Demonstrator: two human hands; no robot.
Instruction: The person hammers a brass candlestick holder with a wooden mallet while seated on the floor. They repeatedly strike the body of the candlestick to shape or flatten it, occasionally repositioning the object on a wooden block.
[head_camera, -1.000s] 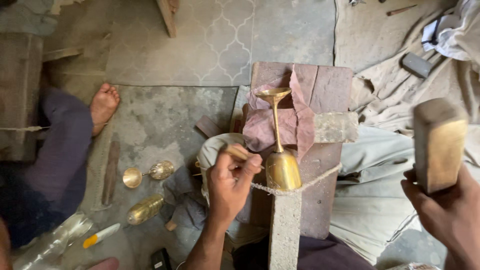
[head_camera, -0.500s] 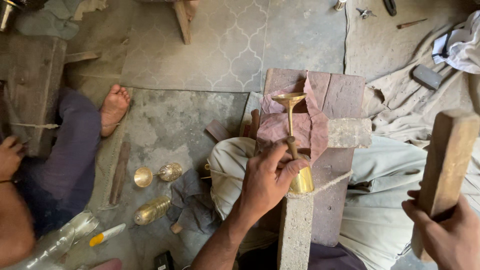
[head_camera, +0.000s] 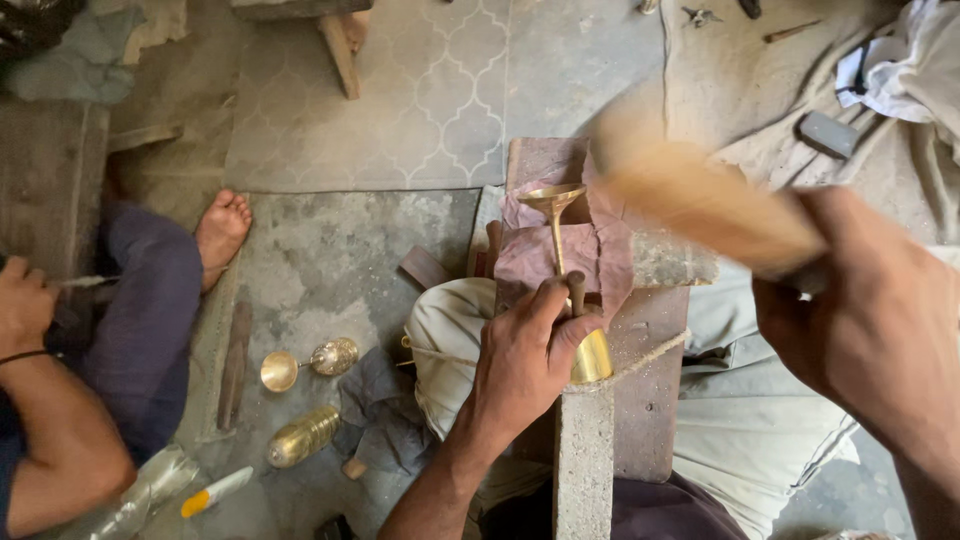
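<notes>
Mallet (head_camera: 700, 205) now swings down, blurred, in clenched right hand (head_camera: 870, 330); left hand (head_camera: 525, 350) grips punch (head_camera: 576, 292) on brass goblet (head_camera: 580, 340), mid-block (head_camera: 640, 330).

The goblet (head_camera: 570, 290) I steadied looked like polished brass, glossy and yellow, its cup bright under my left hand (head_camera: 525, 355). It lay on a wrinkled, matt mauve cloth (head_camera: 525, 255) over a rough, worn wooden block (head_camera: 650, 340), with coarse twisted rope (head_camera: 650, 352) across it. The mallet (head_camera: 700, 200) in my right hand (head_camera: 870, 310) appeared pale wood, blurred. On the dull, gritty stone floor (head_camera: 330, 260) lay another shiny brass goblet (head_camera: 305, 363) and a ribbed brass piece (head_camera: 302, 436).
</notes>
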